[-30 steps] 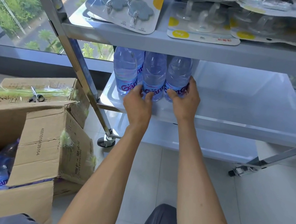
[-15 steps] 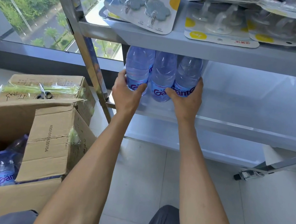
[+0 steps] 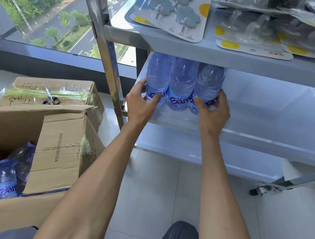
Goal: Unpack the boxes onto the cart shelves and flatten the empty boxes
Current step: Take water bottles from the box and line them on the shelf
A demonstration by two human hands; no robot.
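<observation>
Hands flank three upright water bottles (image 3: 182, 86) on the cart's middle shelf (image 3: 274, 124): left hand (image 3: 142, 101) curls around the leftmost, right hand (image 3: 213, 112) around the rightmost. Below the left forearm, an open cardboard box (image 3: 54, 149) holds more bottles (image 3: 0, 181).

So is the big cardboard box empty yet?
No, not empty. The open cardboard box has its flap up, and water bottles still lie inside. How many is hidden.

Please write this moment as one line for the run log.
step: shelving bottles | left hand: grips left bottle | right hand: grips right bottle | place: middle shelf | open box: bottles remain
</observation>
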